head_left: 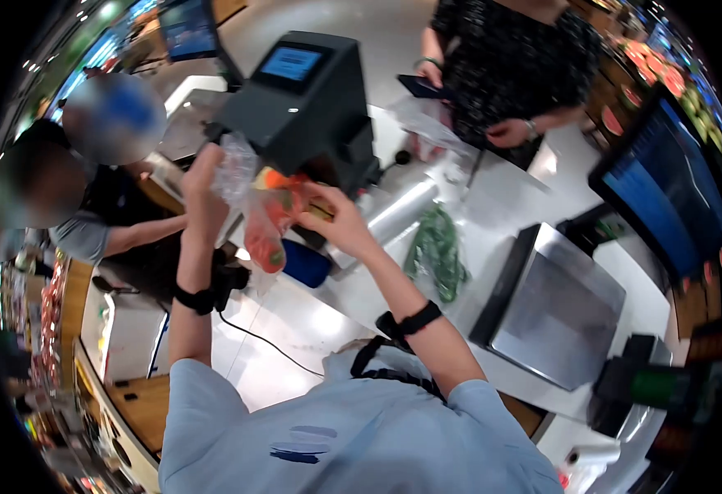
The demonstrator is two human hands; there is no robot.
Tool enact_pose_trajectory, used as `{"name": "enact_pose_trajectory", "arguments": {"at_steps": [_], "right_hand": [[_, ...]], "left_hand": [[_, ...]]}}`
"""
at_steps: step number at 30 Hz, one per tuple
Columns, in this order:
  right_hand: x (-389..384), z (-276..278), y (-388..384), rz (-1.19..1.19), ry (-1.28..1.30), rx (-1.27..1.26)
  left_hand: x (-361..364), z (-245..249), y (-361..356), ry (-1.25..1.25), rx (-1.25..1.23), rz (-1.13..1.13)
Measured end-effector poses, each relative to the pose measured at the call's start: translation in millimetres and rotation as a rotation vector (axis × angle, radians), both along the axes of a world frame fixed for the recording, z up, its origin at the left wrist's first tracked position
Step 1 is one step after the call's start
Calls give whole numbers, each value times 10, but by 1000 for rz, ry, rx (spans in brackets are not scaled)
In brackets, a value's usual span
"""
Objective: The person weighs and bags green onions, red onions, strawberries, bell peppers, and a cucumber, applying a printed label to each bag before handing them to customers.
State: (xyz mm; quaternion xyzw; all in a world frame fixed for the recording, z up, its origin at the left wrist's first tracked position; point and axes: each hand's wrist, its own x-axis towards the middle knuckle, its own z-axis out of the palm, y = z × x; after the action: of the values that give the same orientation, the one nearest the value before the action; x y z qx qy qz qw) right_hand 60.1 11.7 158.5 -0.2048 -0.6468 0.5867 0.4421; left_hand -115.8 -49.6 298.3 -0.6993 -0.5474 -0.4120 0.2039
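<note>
My left hand [203, 170] is closed on the gathered neck of a clear plastic bag [237, 165]. Red and orange produce, perhaps tomatoes, fills the bag [265, 235] as it hangs over the counter. My right hand [336, 221] has its fingers bent against the right side of this bag; a small yellowish patch shows by the fingers. Just beyond is a dark grey machine with a lit screen [292, 62]. A dark blue object [306, 263] lies under the bag. Right of my right forearm, a bag of green vegetables [437, 251] rests on the counter.
A metal-topped scale [558, 309] sits at right, with a large monitor [670, 193] beyond it. Across the counter [381, 288], a person in dark clothing [517, 74] holds a phone [423, 86] near another plastic bag [427, 123]. Other people stand at left. A black cable [266, 339] hangs below.
</note>
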Motion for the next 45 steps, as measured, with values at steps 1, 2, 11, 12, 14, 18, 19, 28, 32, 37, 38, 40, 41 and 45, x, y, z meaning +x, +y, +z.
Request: {"name": "enact_pose_trajectory", "arguments": {"at_steps": [1,2,11,12,14,18,19,28,32,37,38,40,41,45], "right_hand": [[320,-79,53,-155,-1,39],[647,-153,101,-401,-155,32],[2048,-1033,-56,-663,-1025,-473],[2086,-1089,-154,-661,-1030,-483],[2169,-1191,-372,-633,-886,133],[2205,-585,-982,-169,-1064,349],[2196,-591,-1088,-260,-1063,422],[2366,-282,-686,-608,-1004,123],[2628,274,-396,-756,-622,127],[3385,722,-258,-975,-555,356],[3591,747,-251,-990,-564,364],[4020,790,-275,-896,-194,-80],[4264,735,-314,-918,-201,-67],[4847,267,-627,-1129,-418,-213]], "left_hand": [[92,44,44,-49,9,-29],[180,79,69,-97,18,-50],[1178,235,1225,-312,-250,-572],[1305,231,1402,-261,-334,-637],[1612,133,1706,-301,-432,-691],[2175,-120,2179,-334,-621,-625],[2291,-182,2225,-412,-644,-697],[3003,-1116,2801,-315,-666,-505],[3117,-1186,2703,-442,-680,-457],[3157,-1159,2628,-371,-716,-456],[3148,-1204,2636,-388,-771,-476],[3136,-1284,2595,-407,-790,-501],[3130,-1338,2560,-410,-755,-504],[3081,-1454,2410,-474,-724,-542]]}}
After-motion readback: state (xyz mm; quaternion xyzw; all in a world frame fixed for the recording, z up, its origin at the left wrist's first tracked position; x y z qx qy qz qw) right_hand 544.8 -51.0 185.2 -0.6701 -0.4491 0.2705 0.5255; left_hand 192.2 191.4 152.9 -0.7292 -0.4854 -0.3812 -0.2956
